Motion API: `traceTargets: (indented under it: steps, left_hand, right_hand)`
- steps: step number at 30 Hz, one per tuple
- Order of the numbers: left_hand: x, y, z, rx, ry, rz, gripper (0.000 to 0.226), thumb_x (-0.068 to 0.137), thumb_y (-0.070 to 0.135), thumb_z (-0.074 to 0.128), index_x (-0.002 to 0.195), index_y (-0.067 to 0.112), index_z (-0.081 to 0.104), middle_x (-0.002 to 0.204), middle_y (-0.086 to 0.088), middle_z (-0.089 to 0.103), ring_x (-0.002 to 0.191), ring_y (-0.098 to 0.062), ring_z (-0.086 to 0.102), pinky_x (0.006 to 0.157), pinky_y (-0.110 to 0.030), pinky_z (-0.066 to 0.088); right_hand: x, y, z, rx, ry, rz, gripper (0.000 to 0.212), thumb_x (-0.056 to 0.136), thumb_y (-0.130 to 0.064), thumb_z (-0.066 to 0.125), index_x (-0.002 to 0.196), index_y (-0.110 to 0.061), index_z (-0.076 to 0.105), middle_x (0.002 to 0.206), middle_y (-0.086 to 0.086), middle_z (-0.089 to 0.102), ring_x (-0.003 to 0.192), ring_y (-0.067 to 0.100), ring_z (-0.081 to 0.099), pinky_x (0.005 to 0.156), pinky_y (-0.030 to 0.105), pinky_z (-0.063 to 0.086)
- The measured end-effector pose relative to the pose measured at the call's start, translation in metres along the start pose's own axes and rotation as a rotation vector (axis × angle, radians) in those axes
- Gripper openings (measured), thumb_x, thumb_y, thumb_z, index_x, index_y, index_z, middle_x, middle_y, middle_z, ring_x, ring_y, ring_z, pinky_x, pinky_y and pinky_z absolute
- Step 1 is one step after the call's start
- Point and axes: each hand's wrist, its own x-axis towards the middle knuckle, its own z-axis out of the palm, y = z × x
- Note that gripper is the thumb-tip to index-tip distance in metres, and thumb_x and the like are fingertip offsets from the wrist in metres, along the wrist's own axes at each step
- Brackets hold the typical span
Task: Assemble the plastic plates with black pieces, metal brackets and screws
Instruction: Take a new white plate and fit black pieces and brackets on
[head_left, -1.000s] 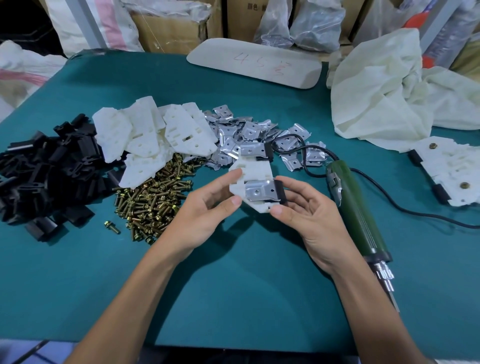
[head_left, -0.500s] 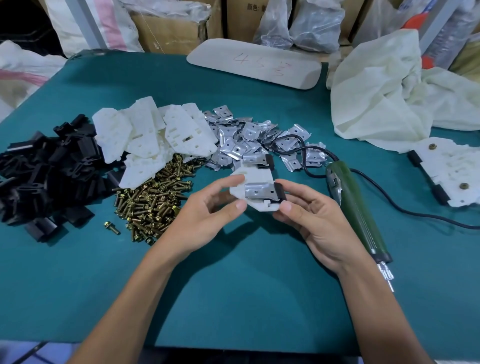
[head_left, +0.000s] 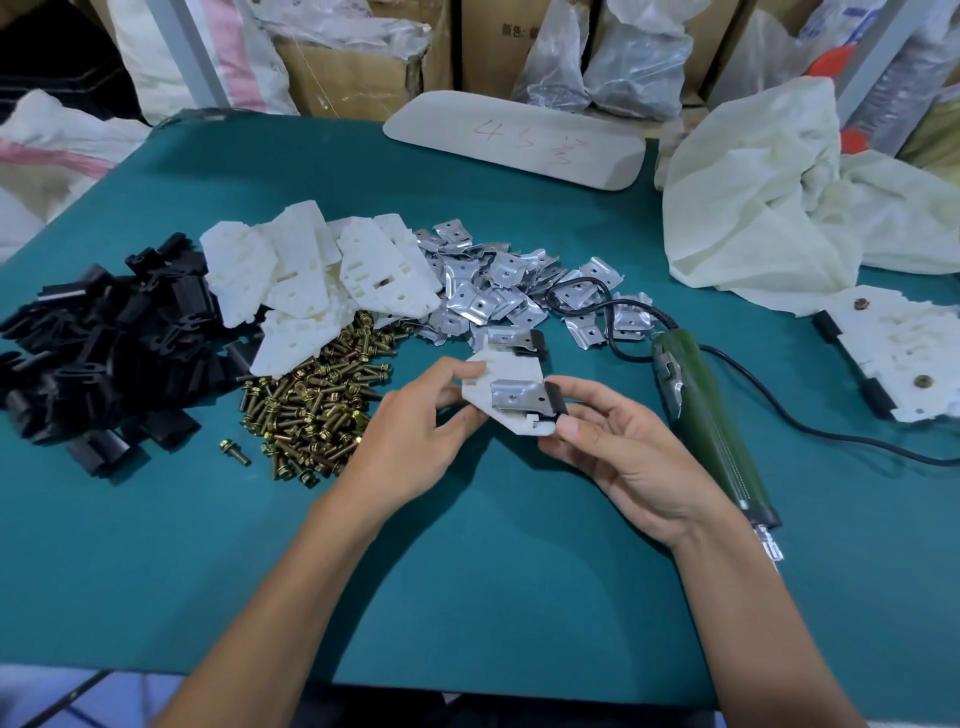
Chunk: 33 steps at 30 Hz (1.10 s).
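Both hands hold one white plastic plate (head_left: 506, 376) above the green table. A metal bracket (head_left: 517, 397) and a black piece (head_left: 555, 400) sit on its near end, and another bracket with a black piece (head_left: 522, 340) on its far end. My left hand (head_left: 415, 431) pinches the plate's left edge. My right hand (head_left: 618, 447) grips its right end, thumb under the black piece. Loose stock lies behind: black pieces (head_left: 104, 343), white plates (head_left: 322, 270), metal brackets (head_left: 498, 291) and brass screws (head_left: 317, 405).
A green electric screwdriver (head_left: 701, 415) with a black cord lies right of my right hand. Finished plates (head_left: 904, 348) are stacked at the right edge. A cream cloth bag (head_left: 769, 197) and a long beige pad (head_left: 514, 137) lie at the back. One stray screw (head_left: 234, 451) lies apart.
The plate has tilted and dropped slightly toward me between my hands. Both hands kept their hold and shifted only a little.
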Motion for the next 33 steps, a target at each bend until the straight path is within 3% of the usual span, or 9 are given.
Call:
traceTargets:
  steps: [5, 7, 11, 13, 15, 19, 22, 27, 33]
  left_hand:
    - [0.004, 0.015, -0.013, 0.424, 0.182, 0.344, 0.028, 0.089, 0.026, 0.073, 0.117, 0.02, 0.073, 0.091, 0.001, 0.068, 0.089, -0.019, 0.058, 0.076, -0.033, 0.046]
    - [0.008, 0.03, -0.022, 0.497, 0.231, 0.455, 0.027, 0.09, 0.034, 0.067, 0.111, 0.019, 0.075, 0.094, -0.001, 0.059, 0.093, -0.017, 0.043, 0.076, -0.031, 0.038]
    - [0.006, 0.057, -0.029, 0.474, 0.183, 0.57, 0.028, 0.101, 0.04, 0.052, 0.101, 0.017, 0.067, 0.091, 0.017, 0.056, 0.085, -0.007, 0.049, 0.079, -0.03, 0.037]
    - [0.0, 0.065, -0.024, 0.414, 0.125, 0.533, 0.029, 0.104, 0.045, 0.045, 0.101, 0.021, 0.059, 0.072, 0.023, 0.044, 0.071, 0.004, 0.043, 0.069, -0.015, 0.032]
    - [-0.004, 0.065, -0.017, 0.342, 0.032, 0.428, 0.03, 0.104, 0.052, 0.039, 0.104, 0.028, 0.055, 0.074, 0.021, 0.049, 0.074, 0.009, 0.047, 0.066, -0.012, 0.035]
    - [0.001, 0.057, 0.005, 0.37, -0.16, 0.222, 0.04, 0.102, 0.056, 0.038, 0.103, 0.024, 0.062, 0.084, 0.01, 0.062, 0.078, -0.01, 0.055, 0.077, -0.036, 0.048]
    - [0.011, 0.052, 0.014, 0.435, -0.224, 0.114, 0.046, 0.102, 0.057, 0.037, 0.104, 0.021, 0.066, 0.092, 0.004, 0.067, 0.088, -0.019, 0.06, 0.083, -0.042, 0.05]
    - [0.024, 0.043, -0.007, 0.518, -0.015, 0.151, 0.036, 0.105, 0.04, 0.045, 0.093, 0.016, 0.069, 0.089, 0.0, 0.067, 0.083, -0.019, 0.061, 0.082, -0.041, 0.051]
    - [0.018, 0.017, -0.082, 0.608, 0.14, -0.072, 0.015, 0.101, 0.027, 0.056, 0.096, 0.026, 0.069, 0.09, 0.01, 0.07, 0.076, -0.004, 0.06, 0.065, -0.027, 0.043]
  right_hand:
    - [0.0, -0.001, -0.004, 0.031, 0.047, -0.038, 0.036, 0.086, -0.012, 0.067, 0.122, -0.012, 0.075, 0.117, 0.016, 0.075, 0.096, 0.018, 0.074, 0.085, 0.027, 0.059]
    - [0.0, -0.002, -0.006, 0.055, 0.054, -0.058, 0.033, 0.09, -0.017, 0.064, 0.12, -0.011, 0.076, 0.118, 0.016, 0.074, 0.097, 0.019, 0.072, 0.087, 0.028, 0.059]
    - [0.003, -0.002, -0.004, 0.089, 0.103, -0.071, 0.042, 0.093, -0.041, 0.057, 0.116, -0.013, 0.079, 0.121, 0.011, 0.074, 0.096, 0.018, 0.069, 0.088, 0.028, 0.058]
    - [0.004, -0.002, -0.003, 0.056, 0.154, -0.093, 0.053, 0.092, -0.05, 0.054, 0.124, -0.013, 0.073, 0.124, 0.007, 0.074, 0.095, 0.013, 0.07, 0.084, 0.027, 0.058]
    - [0.006, -0.003, -0.003, 0.004, 0.245, -0.11, 0.06, 0.088, -0.056, 0.053, 0.128, -0.015, 0.067, 0.12, 0.003, 0.076, 0.102, 0.012, 0.071, 0.085, 0.027, 0.054]
    - [0.007, -0.001, -0.002, -0.102, 0.351, -0.213, 0.057, 0.086, -0.057, 0.052, 0.123, -0.017, 0.07, 0.111, 0.001, 0.078, 0.106, 0.012, 0.072, 0.085, 0.022, 0.057]
    - [0.007, 0.004, -0.001, -0.224, 0.387, -0.267, 0.04, 0.1, -0.049, 0.049, 0.118, -0.021, 0.071, 0.11, -0.002, 0.078, 0.109, 0.013, 0.071, 0.091, 0.024, 0.057]
    - [0.007, 0.01, -0.001, -0.372, 0.419, -0.322, 0.039, 0.094, -0.053, 0.053, 0.113, -0.028, 0.076, 0.112, -0.004, 0.077, 0.112, 0.01, 0.07, 0.102, 0.035, 0.052]
    - [0.005, 0.011, 0.0, -0.452, 0.397, -0.334, 0.034, 0.088, -0.065, 0.054, 0.103, -0.046, 0.077, 0.111, -0.012, 0.076, 0.108, 0.006, 0.07, 0.103, 0.037, 0.052]
